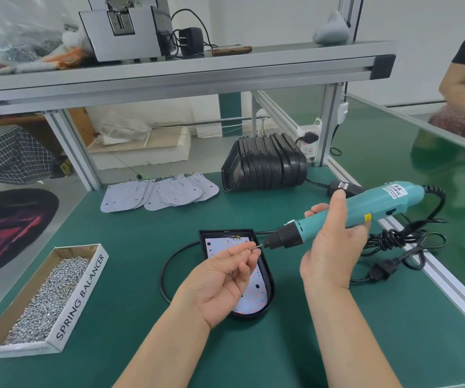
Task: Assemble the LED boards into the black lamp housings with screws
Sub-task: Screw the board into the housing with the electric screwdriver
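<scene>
Screws (49,298): small silver metal pieces heaped in a shallow cardboard box (82,292) by the green table's (141,233) left edge.
Spare boards (158,191): pale flat LED panels fanned near the far edge.
Left hand (220,278): pinching one tiny screw (255,248) at the bit tip.
Housing (271,281): black rounded plastic shell mid-table, white LED board (253,291) inside.
Right hand (332,242): wrapped around the teal electric screwdriver (379,203), above the housing.

Both bare forearms reach forward over the counter. The left hand (222,278), palm up, pinches a screw (254,248) between thumb and forefinger; the right hand (335,242), raised beside it, wraps its fingers (316,209) around a screwdriver (379,203).
</scene>
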### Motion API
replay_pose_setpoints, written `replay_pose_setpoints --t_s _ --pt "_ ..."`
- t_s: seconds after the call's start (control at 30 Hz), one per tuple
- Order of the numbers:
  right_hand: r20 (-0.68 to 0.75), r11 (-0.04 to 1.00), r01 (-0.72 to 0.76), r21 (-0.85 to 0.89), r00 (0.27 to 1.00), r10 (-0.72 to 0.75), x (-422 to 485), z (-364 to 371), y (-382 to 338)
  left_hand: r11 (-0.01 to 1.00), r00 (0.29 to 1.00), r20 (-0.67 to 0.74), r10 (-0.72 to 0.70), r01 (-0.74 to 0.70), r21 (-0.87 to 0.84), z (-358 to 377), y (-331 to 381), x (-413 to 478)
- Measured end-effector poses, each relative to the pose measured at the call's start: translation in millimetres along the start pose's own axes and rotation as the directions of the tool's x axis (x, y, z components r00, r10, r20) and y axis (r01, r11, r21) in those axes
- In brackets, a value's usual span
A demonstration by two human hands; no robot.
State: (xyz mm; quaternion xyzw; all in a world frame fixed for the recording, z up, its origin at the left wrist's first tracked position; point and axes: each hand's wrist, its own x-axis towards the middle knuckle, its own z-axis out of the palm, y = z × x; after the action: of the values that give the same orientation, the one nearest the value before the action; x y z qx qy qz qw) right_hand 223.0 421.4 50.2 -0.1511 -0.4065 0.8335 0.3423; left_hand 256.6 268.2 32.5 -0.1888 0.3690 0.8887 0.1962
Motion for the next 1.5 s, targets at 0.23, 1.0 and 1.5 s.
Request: replay_pose_setpoints --t_s 0.23,1.0,1.5 --pt "0.019 0.999 0.042 -0.002 0.999 -0.042 0 2 -2 0.973 0.983 -0.013 0.182 -0.178 0.146 2 -4 -4" --pt "0.130 0.985 0.121 -0.119 0.986 -0.106 -2 2 17 0.533 0.798 -0.310 0.517 -0.017 0.846 -57 37 14" --pt "0.382 0.865 0.365 -0.345 0.896 -0.225 -31 -4 46 0.480 0.909 -0.278 0.311 0.102 0.871 -46 18 37"
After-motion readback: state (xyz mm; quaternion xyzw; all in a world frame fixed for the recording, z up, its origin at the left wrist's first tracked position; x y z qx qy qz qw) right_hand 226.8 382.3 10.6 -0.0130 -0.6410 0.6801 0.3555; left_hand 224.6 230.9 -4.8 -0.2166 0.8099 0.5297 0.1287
